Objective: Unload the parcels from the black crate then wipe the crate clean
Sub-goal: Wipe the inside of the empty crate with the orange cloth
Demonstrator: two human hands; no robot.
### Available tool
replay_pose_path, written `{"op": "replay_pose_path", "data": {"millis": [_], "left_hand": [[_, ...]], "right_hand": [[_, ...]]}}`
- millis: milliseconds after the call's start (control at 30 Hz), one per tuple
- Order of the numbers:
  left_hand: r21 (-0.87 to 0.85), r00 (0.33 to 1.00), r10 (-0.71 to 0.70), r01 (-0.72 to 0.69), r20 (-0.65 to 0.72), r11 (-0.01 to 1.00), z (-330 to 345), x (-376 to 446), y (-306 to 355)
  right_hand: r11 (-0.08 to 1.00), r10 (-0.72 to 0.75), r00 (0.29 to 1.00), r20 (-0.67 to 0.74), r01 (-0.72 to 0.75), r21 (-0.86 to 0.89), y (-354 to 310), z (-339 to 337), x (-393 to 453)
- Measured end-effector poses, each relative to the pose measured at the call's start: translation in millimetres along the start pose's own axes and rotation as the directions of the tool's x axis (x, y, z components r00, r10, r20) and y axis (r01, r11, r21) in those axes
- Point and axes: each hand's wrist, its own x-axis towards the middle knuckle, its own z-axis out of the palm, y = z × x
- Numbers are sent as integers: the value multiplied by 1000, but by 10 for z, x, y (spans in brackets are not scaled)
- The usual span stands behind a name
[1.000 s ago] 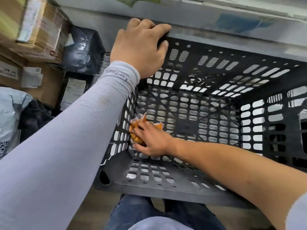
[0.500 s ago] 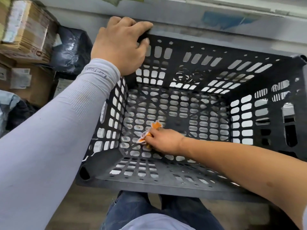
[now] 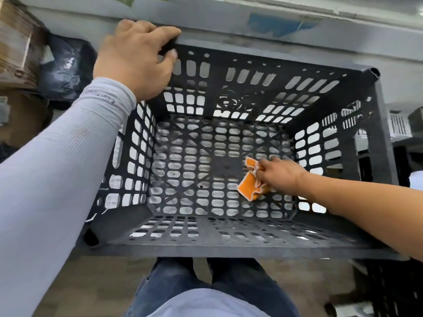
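The black crate fills the middle of the head view, its slotted walls and floor bare of parcels. My left hand grips the crate's far left rim, fingers curled over the edge. My right hand reaches down inside and pinches a crumpled orange cloth against the crate floor, right of centre. Parcels lie outside at the far left: a brown cardboard box and a black plastic bag.
A grey wall ledge runs just behind the crate. Another brown box sits low at the left. My jeans-clad legs stand below the crate's near edge. Dark clutter shows at the far right.
My right hand has dragged the orange cloth across the crate floor from the left wall to the right of centre. The left hand has kept its hold on the rim.
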Motion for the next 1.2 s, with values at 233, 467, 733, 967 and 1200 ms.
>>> {"op": "replay_pose_path", "data": {"millis": [233, 467, 733, 967, 1200], "left_hand": [[0, 1000, -8, 8, 13, 1000, -10, -9, -13], [5, 1000, -20, 20, 22, 1000, -23, -11, 17], [17, 999, -29, 30, -15, 999, 5, -18, 25], [30, 999, -21, 22, -30, 999, 10, -30, 37], [27, 999, -25, 26, -29, 999, 9, -23, 48]], "right_hand": [[975, -6, 991, -131, 35, 218, -274, 160, -54], [970, -194, 965, -178, 216, 113, -494, 39, 193], [832, -532, 802, -274, 555, 9, -1433, -695, 778], [795, -569, 666, -483, 596, -115, -1941, -755, 1196], [824, -530, 736, -421, 565, -48, -1685, -682, 1015]]}}
